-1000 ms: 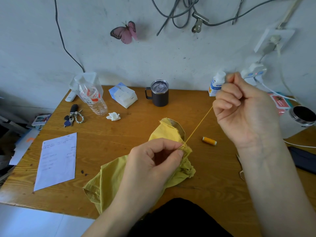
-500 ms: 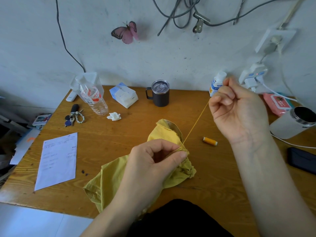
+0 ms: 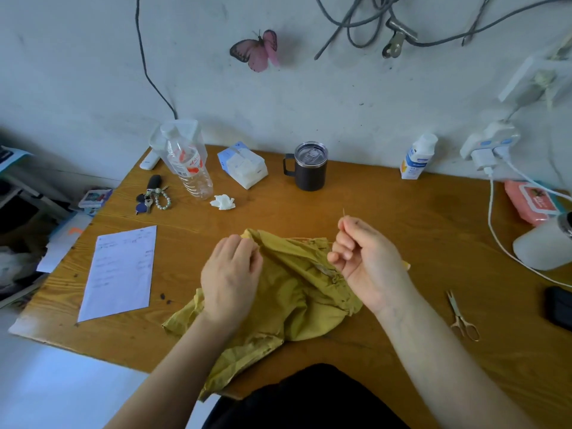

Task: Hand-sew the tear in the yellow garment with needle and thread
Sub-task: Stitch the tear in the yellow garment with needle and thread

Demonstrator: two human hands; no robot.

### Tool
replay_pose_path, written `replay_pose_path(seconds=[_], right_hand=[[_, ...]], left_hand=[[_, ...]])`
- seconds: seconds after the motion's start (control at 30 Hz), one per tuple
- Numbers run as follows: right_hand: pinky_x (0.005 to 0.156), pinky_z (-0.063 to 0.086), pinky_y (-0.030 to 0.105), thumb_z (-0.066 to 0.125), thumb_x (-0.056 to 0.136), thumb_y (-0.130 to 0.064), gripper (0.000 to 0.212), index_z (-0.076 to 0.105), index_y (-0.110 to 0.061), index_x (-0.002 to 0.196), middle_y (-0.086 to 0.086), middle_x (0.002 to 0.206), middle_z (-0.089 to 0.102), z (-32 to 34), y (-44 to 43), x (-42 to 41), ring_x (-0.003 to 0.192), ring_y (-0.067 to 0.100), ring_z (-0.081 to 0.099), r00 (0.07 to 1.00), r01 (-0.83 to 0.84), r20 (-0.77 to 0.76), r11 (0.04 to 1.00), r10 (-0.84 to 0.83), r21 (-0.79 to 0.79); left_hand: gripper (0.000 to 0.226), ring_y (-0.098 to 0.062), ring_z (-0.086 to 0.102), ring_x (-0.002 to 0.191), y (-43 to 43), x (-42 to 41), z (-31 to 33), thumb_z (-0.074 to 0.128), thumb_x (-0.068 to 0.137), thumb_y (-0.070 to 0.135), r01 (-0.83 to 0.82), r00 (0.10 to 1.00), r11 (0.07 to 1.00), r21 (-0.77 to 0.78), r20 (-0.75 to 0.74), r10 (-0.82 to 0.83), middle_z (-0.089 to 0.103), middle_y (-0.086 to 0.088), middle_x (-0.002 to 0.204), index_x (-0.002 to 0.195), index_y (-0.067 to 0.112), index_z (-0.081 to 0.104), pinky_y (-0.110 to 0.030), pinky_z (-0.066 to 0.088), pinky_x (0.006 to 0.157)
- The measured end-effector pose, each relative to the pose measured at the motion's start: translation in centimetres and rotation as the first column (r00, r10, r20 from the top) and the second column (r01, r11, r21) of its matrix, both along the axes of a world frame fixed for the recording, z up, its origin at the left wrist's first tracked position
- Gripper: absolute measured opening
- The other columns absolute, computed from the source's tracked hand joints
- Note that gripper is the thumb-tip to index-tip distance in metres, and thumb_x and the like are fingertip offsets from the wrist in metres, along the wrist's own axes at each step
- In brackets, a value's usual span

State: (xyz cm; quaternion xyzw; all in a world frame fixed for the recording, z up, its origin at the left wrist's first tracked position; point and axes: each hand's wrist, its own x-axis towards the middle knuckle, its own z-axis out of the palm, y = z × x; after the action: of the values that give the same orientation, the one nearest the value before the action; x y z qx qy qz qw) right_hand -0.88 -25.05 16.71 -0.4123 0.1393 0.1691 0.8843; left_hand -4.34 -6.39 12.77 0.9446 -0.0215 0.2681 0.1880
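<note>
The right hand pinches the needle, point up, just beside what seems the tear. The left hand grips the yellow garment at its far-left edge, on the counter.

The garment is mustard yellow; the table is orange-brown wood with darker grain lines. The mug is black with a clear lid. Left of the mug, the bottle is clear with a red-and-white label — above the mug, the butterfly is pink edged in black. The paper is white.
</note>
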Motion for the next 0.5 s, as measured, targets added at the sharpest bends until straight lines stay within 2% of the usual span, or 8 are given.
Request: replay_pose_path(seconds=[0.13,0.2,0.37,0.43,0.5], right_hand=[[0.046,0.046,0.023,0.042,0.099,-0.014,0.022,0.051,-0.010,0.079,-0.004,0.051,0.040,-4.4,-0.4,0.0,0.044,0.009,0.040,0.988,0.004,-0.156,0.993,-0.022,-0.114],[0.048,0.044,0.024,0.042,0.099,-0.014,0.023,0.051,-0.010,0.079,-0.004,0.050,0.040,-6.1,-0.8,-0.2,0.043,0.008,0.040,0.976,0.019,-0.214,0.988,-0.052,-0.152],[0.049,0.041,0.024,0.042,0.099,-0.015,0.024,0.052,-0.011,0.078,-0.005,0.050,0.039,-8.7,-1.6,-0.7,0.042,0.007,0.039,0.957,0.073,-0.263,0.979,-0.123,-0.191],[0.048,0.043,0.023,0.042,0.099,-0.014,0.024,0.052,-0.011,0.077,-0.005,0.049,0.039,-9.5,-1.9,-1.0,0.041,0.007,0.039,0.953,0.093,-0.266,0.977,-0.143,-0.193],[0.049,0.042,0.023,0.042,0.099,-0.015,0.024,0.052,-0.011,0.077,-0.006,0.048,0.040,-10.3,-2.1,-1.2,0.042,0.007,0.040,0.949,0.105,-0.271,0.972,-0.161,-0.209]], left_hand=[[0.016,-0.021,0.053,0.047,-1.9,-1.3,-5.7,0.075,0.071,-0.005,-0.005,0.981,0.996,-0.088,-0.193,-0.012,0.058,-0.008,0.065,0.069,0.002,0.061,-0.023,0.037,0.037],[0.010,-0.025,0.058,0.050,-3.2,-2.1,-8.0,0.073,0.075,-0.002,-0.036,0.957,0.984,-0.177,-0.290,-0.017,0.062,-0.010,0.071,0.077,0.000,0.064,-0.026,0.041,0.038],[0.029,-0.025,0.068,0.068,-5.8,-4.2,-11.4,0.069,0.084,0.013,-0.050,0.905,0.923,-0.382,-0.408,-0.120,0.070,-0.014,0.082,0.107,-0.002,0.058,-0.025,0.049,0.055],[0.032,-0.021,0.069,0.078,-6.1,-5.3,-12.0,0.058,0.090,0.009,-0.038,0.893,0.871,-0.490,-0.407,-0.191,0.072,-0.014,0.091,0.118,-0.003,0.050,-0.026,0.054,0.062],[0.031,-0.016,0.067,0.090,-5.6,-5.9,-12.2,0.050,0.093,0.001,-0.048,0.891,0.829,-0.558,-0.400,-0.217,0.070,-0.012,0.102,0.123,-0.002,0.046,-0.020,0.053,0.075]])
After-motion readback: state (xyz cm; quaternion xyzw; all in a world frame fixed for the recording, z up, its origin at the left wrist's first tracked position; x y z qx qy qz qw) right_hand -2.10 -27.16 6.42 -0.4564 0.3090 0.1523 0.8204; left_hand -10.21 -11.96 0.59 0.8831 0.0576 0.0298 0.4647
